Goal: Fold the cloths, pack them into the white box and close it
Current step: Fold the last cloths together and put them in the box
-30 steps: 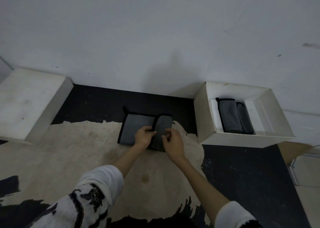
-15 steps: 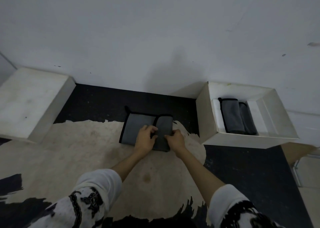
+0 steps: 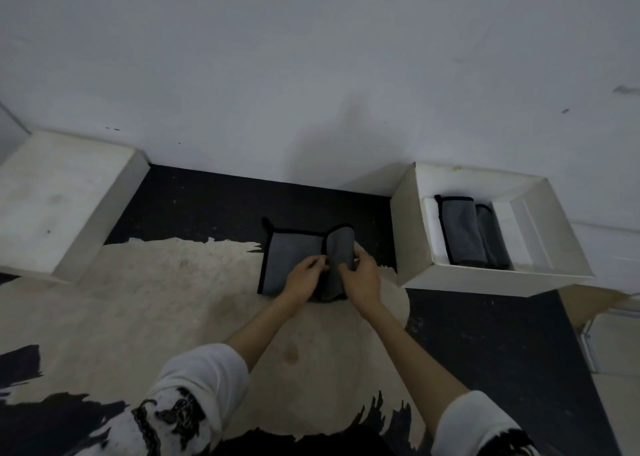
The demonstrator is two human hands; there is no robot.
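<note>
Cloth (image 3: 294, 251) flap newly raised btwn left hand (image 3: 304, 277), right hand (image 3: 360, 281)

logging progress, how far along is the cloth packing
Done: two folded cloths lie in the open white box. In hand: left hand and right hand are folding a grey cloth on the floor. Left: finish the fold, pack it, close the box.

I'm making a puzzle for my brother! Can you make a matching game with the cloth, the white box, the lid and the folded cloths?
1 cloth
2 box
3 lid
4 folded cloths

a far left, by the wall
b inside the box
c open, on the right
d in both hands, half folded

Pairs: 1-d, 2-c, 3-a, 4-b
</note>
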